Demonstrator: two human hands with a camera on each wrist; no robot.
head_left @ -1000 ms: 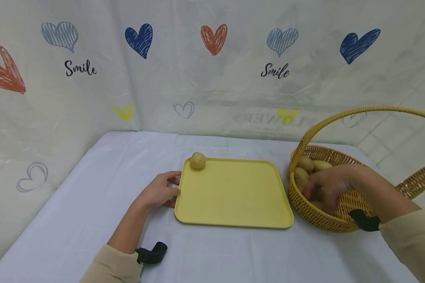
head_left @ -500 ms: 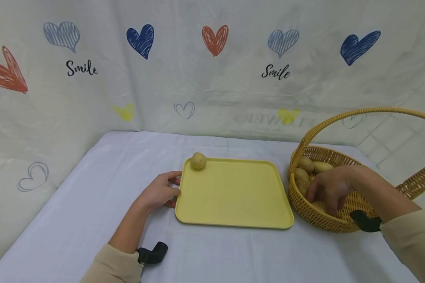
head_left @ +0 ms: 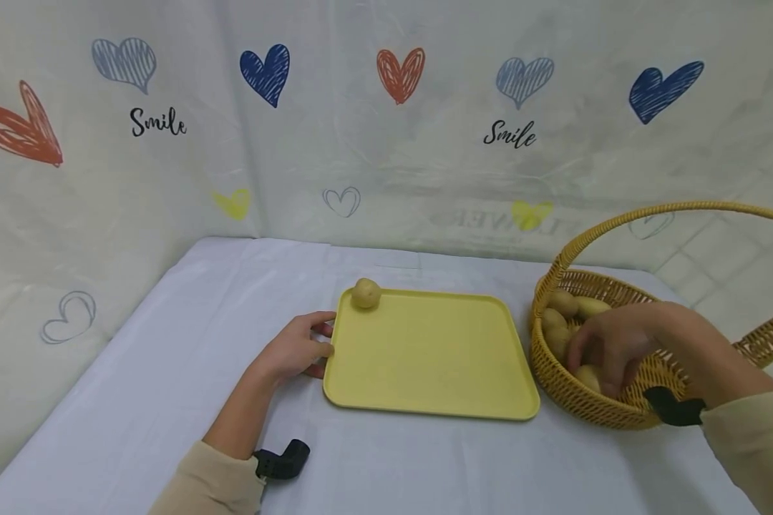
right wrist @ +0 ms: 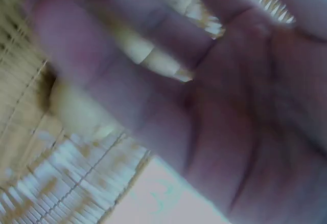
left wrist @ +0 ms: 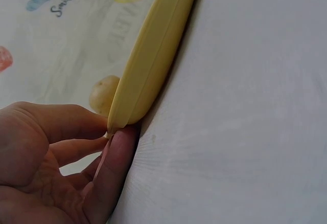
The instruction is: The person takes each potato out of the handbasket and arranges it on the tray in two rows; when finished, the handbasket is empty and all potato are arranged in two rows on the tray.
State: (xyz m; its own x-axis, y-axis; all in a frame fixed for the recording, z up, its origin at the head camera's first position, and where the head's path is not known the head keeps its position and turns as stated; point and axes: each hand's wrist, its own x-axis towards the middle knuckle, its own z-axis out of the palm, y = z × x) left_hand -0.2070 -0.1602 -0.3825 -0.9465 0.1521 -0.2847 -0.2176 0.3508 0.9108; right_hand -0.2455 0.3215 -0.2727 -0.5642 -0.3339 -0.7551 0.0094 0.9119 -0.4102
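Note:
A yellow tray (head_left: 431, 354) lies on the white cloth, with one potato (head_left: 366, 293) at its far left corner. My left hand (head_left: 299, 348) pinches the tray's left edge; in the left wrist view the fingers (left wrist: 115, 152) meet its rim (left wrist: 148, 60). Inside the wicker basket (head_left: 570, 400) on the right, my right hand (head_left: 625, 340) reaches down with bent fingers around a potato (head_left: 589, 377). The right wrist view is blurred: a potato (right wrist: 79, 111) shows beyond the fingers, and whether the fingertips grip one cannot be told.
Several more potatoes (head_left: 562, 304) lie along the basket's left side. The basket's tall handle (head_left: 676, 207) arches over my right hand. Behind the table hangs a pale sheet (head_left: 386, 157) printed with hearts.
The head view has shifted slightly, so the scene sits a little further right. My right hand has stayed in the basket with small finger movements; my left hand still holds the tray edge.

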